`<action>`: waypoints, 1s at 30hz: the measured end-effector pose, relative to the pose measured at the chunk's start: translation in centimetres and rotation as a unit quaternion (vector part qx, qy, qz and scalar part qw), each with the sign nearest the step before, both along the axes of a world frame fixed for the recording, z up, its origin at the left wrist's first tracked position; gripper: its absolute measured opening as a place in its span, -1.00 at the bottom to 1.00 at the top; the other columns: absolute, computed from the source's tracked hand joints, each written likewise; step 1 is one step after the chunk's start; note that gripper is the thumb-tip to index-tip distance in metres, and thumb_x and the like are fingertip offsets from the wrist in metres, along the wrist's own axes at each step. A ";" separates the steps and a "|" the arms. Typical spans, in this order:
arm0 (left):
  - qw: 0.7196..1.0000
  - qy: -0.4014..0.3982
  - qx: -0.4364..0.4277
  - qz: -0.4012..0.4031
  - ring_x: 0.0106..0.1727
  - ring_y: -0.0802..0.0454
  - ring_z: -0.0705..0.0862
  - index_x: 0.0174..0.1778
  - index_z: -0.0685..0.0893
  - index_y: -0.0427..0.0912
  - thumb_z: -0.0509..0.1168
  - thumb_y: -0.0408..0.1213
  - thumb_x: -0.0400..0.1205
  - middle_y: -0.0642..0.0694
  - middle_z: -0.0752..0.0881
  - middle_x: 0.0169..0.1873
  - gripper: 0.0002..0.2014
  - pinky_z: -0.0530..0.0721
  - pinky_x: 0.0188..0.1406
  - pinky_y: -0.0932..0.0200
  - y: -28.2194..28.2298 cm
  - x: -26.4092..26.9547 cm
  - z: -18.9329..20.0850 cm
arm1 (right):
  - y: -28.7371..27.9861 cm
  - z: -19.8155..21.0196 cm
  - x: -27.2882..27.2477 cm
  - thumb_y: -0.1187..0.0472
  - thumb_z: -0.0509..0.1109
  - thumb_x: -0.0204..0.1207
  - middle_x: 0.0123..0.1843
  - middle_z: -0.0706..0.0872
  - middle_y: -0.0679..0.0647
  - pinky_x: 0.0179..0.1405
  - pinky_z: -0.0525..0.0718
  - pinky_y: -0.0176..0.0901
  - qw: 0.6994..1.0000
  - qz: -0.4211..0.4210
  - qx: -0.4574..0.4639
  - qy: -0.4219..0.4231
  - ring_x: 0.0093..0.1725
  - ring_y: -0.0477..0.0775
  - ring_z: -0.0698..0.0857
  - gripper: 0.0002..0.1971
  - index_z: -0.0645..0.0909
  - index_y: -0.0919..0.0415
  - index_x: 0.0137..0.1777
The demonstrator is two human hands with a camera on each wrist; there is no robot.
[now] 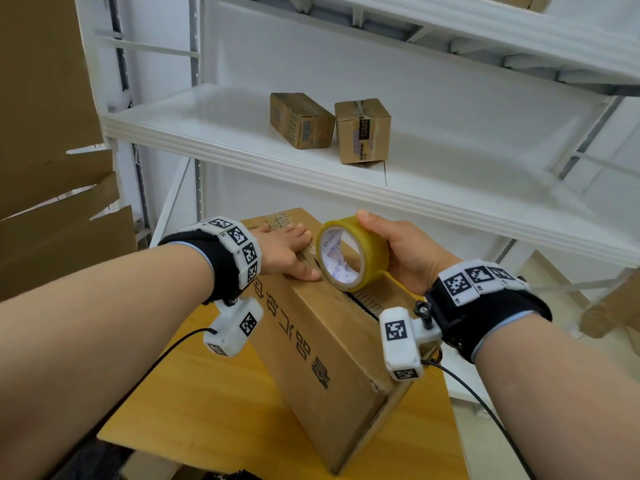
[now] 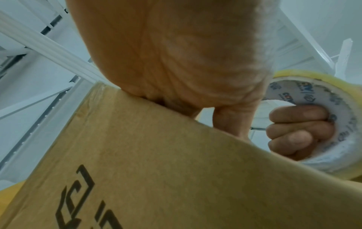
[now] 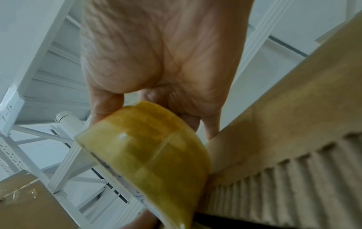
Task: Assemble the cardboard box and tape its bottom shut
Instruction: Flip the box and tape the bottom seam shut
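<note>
A brown cardboard box [image 1: 322, 368] with black printed characters stands on the yellow table, its flapped end turned up. My left hand [image 1: 282, 252] lies flat on that upper face, fingers straight, pressing the flaps beside the seam. My right hand [image 1: 398, 251] grips a roll of yellowish clear tape [image 1: 349, 254] just above the seam, thumb over the top and fingers curled through the core [image 2: 297, 128]. The roll [image 3: 149, 156] hangs over the box's corrugated flap edge [image 3: 284, 168]. The left palm [image 2: 176, 54] rests on the box's top edge [image 2: 156, 105].
A yellow wooden table [image 1: 214, 396] carries the box. Behind it rises a white metal shelf unit [image 1: 242, 133] with two small taped cartons [image 1: 301, 119] [image 1: 362, 131]. Flattened cardboard sheets [image 1: 52, 168] lean at the left. Cables trail from both wrist cameras.
</note>
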State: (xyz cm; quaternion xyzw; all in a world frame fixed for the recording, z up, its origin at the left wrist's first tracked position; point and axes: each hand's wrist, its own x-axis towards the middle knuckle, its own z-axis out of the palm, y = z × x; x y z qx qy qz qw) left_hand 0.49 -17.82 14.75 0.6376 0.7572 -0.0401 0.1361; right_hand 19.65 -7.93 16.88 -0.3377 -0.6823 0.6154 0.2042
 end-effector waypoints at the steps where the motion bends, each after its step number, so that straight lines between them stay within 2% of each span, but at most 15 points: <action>1: 1.000 0.004 -0.002 -0.003 0.71 0.06 -0.21 0.72 -0.17 -0.06 0.02 0.32 0.64 -0.03 -0.22 0.71 -0.13 -0.18 0.66 -0.16 0.0 0.2 0.1 | 0.0 0.0 0.1 -0.32 0.61 0.27 0.04 0.86 0.26 0.43 0.63 0.31 1.000 0.001 -0.002 0.006 0.08 0.31 0.82 -0.28 0.80 0.26 0.24; 3: 1.000 0.006 -0.006 -0.014 0.71 0.04 -0.21 0.72 -0.16 -0.05 0.00 0.28 0.67 -0.05 -0.21 0.71 -0.19 -0.16 0.66 -0.16 0.0 0.4 0.2 | -0.1 0.0 0.1 -0.30 0.61 0.32 -0.13 0.86 0.17 0.36 0.68 0.23 1.000 0.000 -0.004 0.017 -0.12 0.16 0.82 -0.30 0.79 0.29 0.23; 5: 1.000 0.007 -0.006 -0.025 0.71 0.03 -0.19 0.72 -0.13 -0.06 -0.02 0.22 0.71 -0.06 -0.19 0.71 -0.24 -0.14 0.66 -0.17 0.0 0.7 0.1 | -0.4 0.0 0.0 -0.31 0.57 0.28 -0.16 0.86 0.16 0.35 0.70 0.22 1.000 -0.005 0.005 0.018 -0.15 0.13 0.82 -0.27 0.79 0.31 0.22; 9: 0.999 0.017 -0.003 -0.035 0.72 0.00 -0.12 0.72 -0.04 -0.06 -0.03 0.10 0.76 -0.08 -0.09 0.71 -0.35 -0.06 0.66 -0.20 -0.1 1.3 0.2 | -0.8 0.1 -0.3 -0.44 0.53 0.17 0.05 0.88 0.22 0.40 0.68 0.26 0.999 -0.019 0.028 -0.002 0.10 0.22 0.84 -0.11 0.75 0.31 0.26; 11: 0.999 0.016 -0.007 -0.037 0.72 0.00 -0.12 0.71 -0.01 -0.04 -0.04 0.09 0.77 -0.07 -0.10 0.71 -0.39 -0.05 0.65 -0.21 -0.2 1.4 0.3 | -0.8 -0.1 -0.2 -0.54 0.56 0.05 0.12 0.86 0.23 0.37 0.69 0.21 0.999 -0.016 0.033 -0.012 0.19 0.24 0.82 0.02 0.73 0.31 0.29; 13: 0.999 0.011 -0.004 -0.036 0.71 -0.01 -0.09 0.71 0.00 -0.01 -0.05 0.08 0.77 -0.06 -0.12 0.71 -0.40 -0.04 0.64 -0.23 -0.3 1.5 0.3 | -1.0 -0.2 0.4 -0.53 0.60 0.02 0.13 0.87 0.20 0.30 0.68 0.12 0.999 -0.001 0.038 -0.022 0.22 0.20 0.81 0.00 0.75 0.28 0.27; 17: 1.000 0.015 0.002 -0.018 0.71 0.02 -0.10 0.71 -0.03 0.05 -0.06 0.10 0.76 -0.02 -0.14 0.72 -0.40 -0.03 0.61 -0.33 -0.2 1.6 -0.4 | -1.5 0.1 2.4 -0.07 0.59 0.26 0.09 0.86 0.23 -0.02 0.70 -0.17 0.997 0.049 0.054 -0.026 0.13 0.13 0.81 -0.40 0.77 0.36 0.19; 19: 1.000 0.030 0.003 -0.005 0.71 0.05 -0.12 0.71 -0.05 0.08 -0.08 0.12 0.76 0.03 -0.15 0.71 -0.40 -0.08 0.57 -0.40 -0.7 1.9 -0.2 | -1.5 0.1 3.3 0.13 0.59 0.27 -0.01 0.87 0.22 -0.11 0.77 -0.19 0.996 0.083 0.032 -0.011 0.00 0.09 0.84 -0.58 0.79 0.31 0.11; 20: 0.999 0.032 0.006 0.002 0.71 0.05 -0.13 0.71 -0.05 0.07 -0.09 0.10 0.77 0.05 -0.15 0.71 -0.41 -0.17 0.55 -0.39 -0.9 2.2 0.0 | -1.4 0.0 3.6 0.19 0.60 0.25 -0.05 0.87 0.20 -0.12 0.79 -0.16 0.996 0.091 0.021 -0.002 -0.05 0.11 0.84 -0.65 0.80 0.26 0.06; 22: 0.999 0.031 0.009 0.008 0.71 0.03 -0.14 0.71 -0.03 -0.01 -0.11 0.02 0.80 0.02 -0.11 0.71 -0.44 -0.36 0.46 -0.12 -1.4 3.1 0.5 | -1.2 -0.4 4.0 0.22 0.66 0.17 -0.06 0.87 0.21 -0.07 0.81 -0.09 0.996 0.091 0.014 0.011 -0.05 0.17 0.84 -0.62 0.79 0.23 0.03; 23: 1.000 0.024 0.012 0.009 0.71 0.01 -0.14 0.71 -0.01 -0.06 -0.12 -0.01 0.81 -0.02 -0.09 0.71 -0.46 -0.36 0.46 -0.01 -1.4 3.4 0.6 | -1.1 -0.7 4.1 0.19 0.72 0.11 -0.03 0.86 0.24 -0.02 0.81 -0.04 0.996 0.090 0.013 0.016 -0.02 0.21 0.83 -0.55 0.79 0.23 0.04; 26: 1.000 0.001 0.010 0.012 0.71 -0.06 -0.10 0.71 0.03 -0.11 -0.10 -0.02 0.81 -0.10 -0.05 0.71 -0.45 -0.23 0.66 -0.03 -0.8 3.2 0.1 | -1.0 -1.7 4.2 0.05 0.87 -0.11 0.07 0.85 0.32 0.16 0.79 0.09 0.996 0.086 0.020 0.029 0.04 0.27 0.83 -0.34 0.81 0.20 0.05; 30: 0.998 -0.050 0.027 0.035 0.71 -0.17 -0.12 0.70 0.06 0.01 0.01 0.01 0.78 -0.04 -0.03 0.71 -0.44 -0.17 0.62 -0.01 -1.2 2.6 0.1 | -0.9 -2.7 3.6 -0.02 0.89 -0.22 0.01 0.84 0.27 0.27 0.75 0.18 0.995 0.059 0.011 0.075 0.01 0.25 0.81 -0.34 0.84 0.15 -0.05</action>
